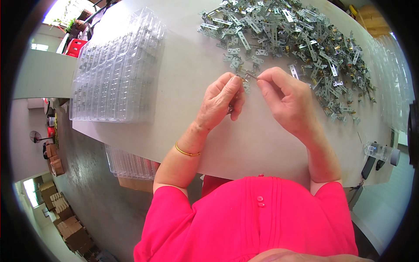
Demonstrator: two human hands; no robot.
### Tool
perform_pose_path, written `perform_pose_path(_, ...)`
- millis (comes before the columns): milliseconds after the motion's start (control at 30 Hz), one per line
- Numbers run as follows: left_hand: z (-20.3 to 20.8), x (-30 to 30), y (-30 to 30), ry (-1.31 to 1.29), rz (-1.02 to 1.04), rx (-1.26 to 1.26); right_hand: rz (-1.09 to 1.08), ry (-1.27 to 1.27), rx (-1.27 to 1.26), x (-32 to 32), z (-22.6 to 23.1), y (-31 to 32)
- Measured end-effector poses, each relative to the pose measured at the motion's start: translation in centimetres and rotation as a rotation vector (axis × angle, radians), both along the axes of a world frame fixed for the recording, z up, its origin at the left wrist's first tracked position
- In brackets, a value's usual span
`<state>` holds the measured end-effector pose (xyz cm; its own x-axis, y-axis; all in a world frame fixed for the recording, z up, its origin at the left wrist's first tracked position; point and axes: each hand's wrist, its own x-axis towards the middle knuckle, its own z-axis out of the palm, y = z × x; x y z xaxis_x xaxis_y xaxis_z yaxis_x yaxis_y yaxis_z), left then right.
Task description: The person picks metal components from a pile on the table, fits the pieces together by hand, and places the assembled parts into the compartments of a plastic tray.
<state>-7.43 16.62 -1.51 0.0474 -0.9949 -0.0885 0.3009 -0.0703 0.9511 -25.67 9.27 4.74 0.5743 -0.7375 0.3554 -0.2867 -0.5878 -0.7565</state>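
My left hand [222, 98] is closed, its thumb and forefinger pinching a small metal bracket [242, 80] with a brass-coloured bit; another dark metal piece [230, 109] shows under its curled fingers. Close on the right, my right hand [286, 98] pinches a thin dark rod-like piece [252, 76], its tip at the bracket. Whether the two pieces touch or are joined is too small to tell. Just beyond both hands spreads a big heap of loose metal brackets [301, 39], silvery with some brass-coloured parts.
Clear plastic compartment trays [118, 78] stand stacked on the table [183, 56] at left, holding small parts. More clear trays [393, 78] lie at the right edge, near a clear bottle [379, 151]. Below the table's left edge sit other trays [131, 162]. Cardboard boxes [72, 229] line the floor.
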Motion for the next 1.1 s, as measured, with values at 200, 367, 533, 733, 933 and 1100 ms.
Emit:
perform_pose_path(200,0.2,-0.3,0.2,-0.126,0.086,-0.015,0.003,0.024,-0.046,-0.1,-0.1,0.0)
perform_pose_path(367,0.2,-0.4,0.2,-0.174,0.076,-0.053,0.000,0.081,0.065,-0.1,0.5,0.3)
perform_pose_path(533,-0.3,-0.7,0.3,-0.240,0.059,-0.072,0.012,0.074,0.079,-0.1,0.7,0.4)
perform_pose_path(733,-1.0,-0.8,0.2,-0.363,0.065,-0.201,0.046,0.063,0.124,0.0,0.5,0.4)
perform_pose_path(933,-1.8,-0.9,0.0,-0.594,0.099,-0.325,-0.008,0.093,-0.007,-0.1,-0.5,0.2)
perform_pose_path(1100,-1.9,-1.4,0.0,-0.645,0.060,-0.465,0.000,-0.032,-0.050,0.3,-0.6,0.2)
